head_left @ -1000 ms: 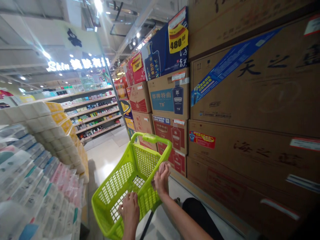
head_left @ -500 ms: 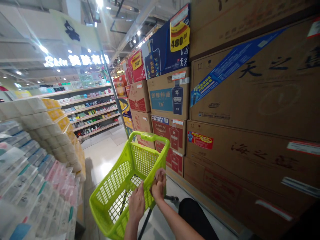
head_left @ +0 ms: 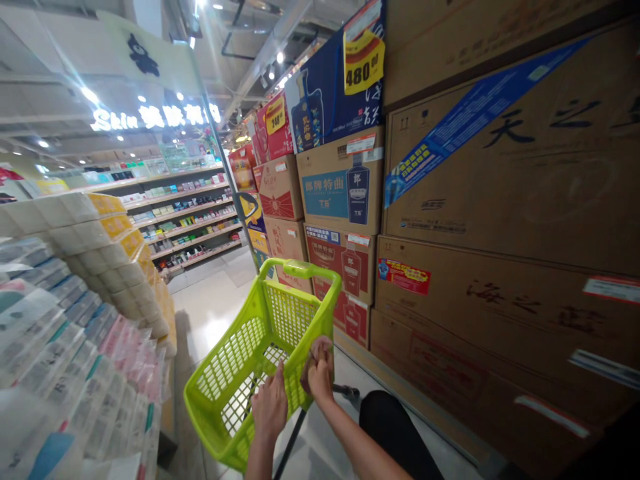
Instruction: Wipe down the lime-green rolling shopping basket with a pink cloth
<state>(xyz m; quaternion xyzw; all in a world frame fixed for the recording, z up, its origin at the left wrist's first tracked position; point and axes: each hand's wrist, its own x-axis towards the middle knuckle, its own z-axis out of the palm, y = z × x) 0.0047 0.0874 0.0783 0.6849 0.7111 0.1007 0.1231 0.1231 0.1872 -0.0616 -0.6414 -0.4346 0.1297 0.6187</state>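
Two hands meet at the near rim of a lime-green plastic basket [head_left: 250, 360], its long axis running away down the aisle, perforated walls and rounded rim. Left hand [head_left: 269, 407] lies flat, fingers spread; right hand [head_left: 318, 370] curls around the rim. Cardboard cartons [head_left: 500, 200] stand alongside.

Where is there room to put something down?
Inside the green basket, its mesh bottom is bare ahead of the left hand and right hand. The floor between the tissue packs and cardboard boxes is bare. Both sides are stacked full.
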